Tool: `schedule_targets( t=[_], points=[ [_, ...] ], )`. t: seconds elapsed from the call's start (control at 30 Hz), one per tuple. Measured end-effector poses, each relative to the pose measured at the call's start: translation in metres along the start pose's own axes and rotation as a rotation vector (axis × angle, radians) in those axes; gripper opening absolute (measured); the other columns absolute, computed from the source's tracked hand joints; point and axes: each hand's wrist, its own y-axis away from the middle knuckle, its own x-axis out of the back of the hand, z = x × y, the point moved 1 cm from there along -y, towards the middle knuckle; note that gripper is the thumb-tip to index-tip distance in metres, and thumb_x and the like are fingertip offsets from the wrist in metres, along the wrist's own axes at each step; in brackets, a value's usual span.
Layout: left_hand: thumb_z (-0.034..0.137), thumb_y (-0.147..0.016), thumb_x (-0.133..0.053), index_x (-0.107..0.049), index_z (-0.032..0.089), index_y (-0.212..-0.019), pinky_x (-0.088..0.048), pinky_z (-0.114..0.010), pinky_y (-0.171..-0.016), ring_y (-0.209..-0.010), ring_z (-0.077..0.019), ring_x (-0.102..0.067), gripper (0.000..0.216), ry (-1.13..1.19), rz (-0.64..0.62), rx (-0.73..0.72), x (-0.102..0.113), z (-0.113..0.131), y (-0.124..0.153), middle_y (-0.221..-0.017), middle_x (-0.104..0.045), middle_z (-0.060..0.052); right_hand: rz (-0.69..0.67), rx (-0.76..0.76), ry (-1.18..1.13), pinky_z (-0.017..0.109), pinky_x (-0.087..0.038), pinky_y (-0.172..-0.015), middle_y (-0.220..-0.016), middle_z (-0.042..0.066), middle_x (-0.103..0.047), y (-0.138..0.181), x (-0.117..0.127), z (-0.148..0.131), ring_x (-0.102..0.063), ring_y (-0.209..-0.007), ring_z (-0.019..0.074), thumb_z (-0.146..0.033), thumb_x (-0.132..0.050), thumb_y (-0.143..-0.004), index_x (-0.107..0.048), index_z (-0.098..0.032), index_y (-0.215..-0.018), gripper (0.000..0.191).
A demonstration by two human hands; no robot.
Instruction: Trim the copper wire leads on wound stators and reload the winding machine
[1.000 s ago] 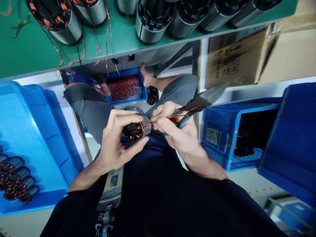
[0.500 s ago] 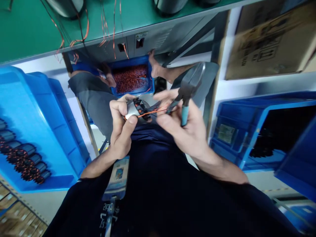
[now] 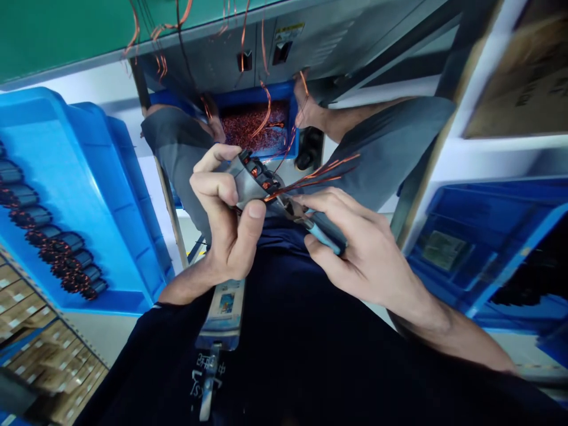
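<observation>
My left hand [image 3: 224,213] is closed around a motor stator [image 3: 248,180], a grey metal cylinder with black slotted ends and copper windings. Loose copper wires [image 3: 326,171] fan out from its end toward the right. My right hand [image 3: 359,242] grips wire cutters [image 3: 326,236] by their blue handles. The cutters' jaws lie at the base of the wires, close against the stator's end; whether the blades are closed on a wire I cannot tell.
A blue bin [image 3: 290,148] holding copper scraps sits on the floor between my legs. At left, a blue crate [image 3: 119,296] contains several wound stators [image 3: 66,242]. Another blue crate [image 3: 479,302] with dark parts stands at right. Copper wires hang off the green bench [image 3: 66,35].
The cutters have swung from pointing upward in my right palm to lying against the stator's end. My right fingers have let go of the wires, which now spread freely. The view has shifted.
</observation>
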Motion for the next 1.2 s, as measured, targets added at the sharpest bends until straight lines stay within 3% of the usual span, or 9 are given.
schedule_targets(
  t=[0.1, 0.27, 0.47, 0.63, 0.7, 0.8, 0.9, 1.03, 1.2],
  points=[
    [0.062, -0.122, -0.037, -0.051, 0.041, -0.135, -0.056, -0.096, -0.112, -0.161, -0.0418, -0.059, 0.029, -0.004, 0.212, 0.004, 0.003, 0.006, 0.001, -0.157, -0.06, -0.012, -0.017, 0.006, -0.007, 0.053, -0.069, -0.104, -0.135, 0.009, -0.083, -0.001, 0.0, 0.001, -0.08, -0.121, 0.0358, -0.019, -0.07, -0.103, -0.068, -0.035, -0.164, 0.062],
    [0.07, -0.119, -0.049, -0.056, 0.037, -0.126, -0.051, -0.102, -0.108, -0.176, -0.0487, -0.04, 0.035, -0.13, 0.122, 0.035, -0.005, -0.011, 0.01, -0.163, -0.061, -0.011, -0.023, -0.013, -0.026, 0.052, -0.069, -0.103, -0.131, 0.008, -0.084, -0.004, 0.002, -0.002, -0.081, -0.116, 0.0344, -0.024, -0.068, -0.109, -0.074, -0.036, -0.157, 0.05],
    [0.063, -0.12, -0.047, -0.053, 0.038, -0.123, -0.048, -0.099, -0.119, -0.169, -0.0421, -0.049, 0.025, 0.041, 0.232, -0.028, -0.004, -0.005, 0.006, -0.147, -0.064, -0.01, -0.002, -0.038, -0.016, 0.045, -0.069, -0.089, -0.113, 0.007, -0.085, -0.006, 0.0, -0.002, -0.082, -0.104, 0.0318, -0.026, -0.07, -0.112, -0.082, -0.035, -0.142, 0.034],
    [0.073, -0.121, -0.038, -0.054, 0.034, -0.123, -0.051, -0.093, -0.117, -0.169, -0.045, -0.048, 0.042, -0.053, 0.209, 0.095, -0.009, -0.011, 0.007, -0.156, -0.059, -0.013, 0.068, -0.055, -0.075, 0.042, -0.066, -0.084, -0.11, 0.005, -0.088, -0.019, -0.016, 0.02, -0.082, -0.095, 0.0294, -0.04, -0.085, -0.108, -0.088, -0.034, -0.125, 0.018],
    [0.074, -0.123, -0.036, -0.053, 0.033, -0.126, -0.052, -0.086, -0.12, -0.166, -0.0421, -0.05, 0.044, -0.053, 0.228, 0.124, -0.021, -0.03, 0.005, -0.158, -0.055, -0.014, 0.07, -0.077, -0.116, 0.04, -0.063, -0.086, -0.106, 0.004, -0.088, -0.033, -0.028, 0.04, -0.081, -0.092, 0.0276, -0.049, -0.087, -0.107, -0.089, -0.032, -0.116, 0.019],
    [0.074, -0.123, -0.035, -0.05, 0.033, -0.127, -0.054, -0.072, -0.126, -0.155, -0.0347, -0.058, 0.044, 0.0, 0.316, 0.134, -0.049, -0.076, -0.006, -0.144, -0.056, -0.012, -0.016, -0.165, -0.143, 0.036, -0.056, -0.081, -0.088, 0.002, -0.081, -0.063, -0.05, 0.084, -0.072, -0.081, 0.0229, -0.062, -0.078, -0.112, -0.085, -0.026, -0.101, 0.038],
    [0.079, -0.121, -0.038, -0.052, 0.032, -0.124, -0.049, -0.07, -0.132, -0.149, -0.0346, -0.058, 0.049, 0.043, 0.331, 0.218, -0.078, -0.132, -0.024, -0.135, -0.057, -0.013, -0.134, -0.244, -0.146, 0.035, -0.049, -0.075, -0.072, 0.0, -0.068, -0.097, -0.072, 0.134, -0.061, -0.074, 0.0199, -0.073, -0.073, -0.111, -0.078, -0.023, -0.087, 0.056],
    [0.076, -0.116, -0.058, -0.058, 0.032, -0.13, -0.046, -0.068, -0.136, -0.155, -0.0368, -0.054, 0.046, 0.126, 0.256, 0.402, -0.105, -0.191, -0.046, -0.151, -0.057, -0.017, -0.235, -0.315, -0.19, 0.034, -0.044, -0.07, -0.066, -0.001, -0.063, -0.132, -0.099, 0.195, -0.055, -0.068, 0.0181, -0.08, -0.07, -0.11, -0.08, -0.022, -0.092, 0.061],
    [0.068, -0.119, -0.06, -0.059, 0.032, -0.133, -0.047, -0.066, -0.137, -0.157, -0.0377, -0.058, 0.039, 0.061, 0.283, 0.44, -0.118, -0.228, -0.07, -0.154, -0.057, -0.019, -0.308, -0.339, -0.27, 0.034, -0.04, -0.064, -0.061, -0.003, -0.061, -0.162, -0.122, 0.245, -0.046, -0.058, 0.0149, -0.083, -0.066, -0.111, -0.083, -0.022, -0.101, 0.065]
  ],
)
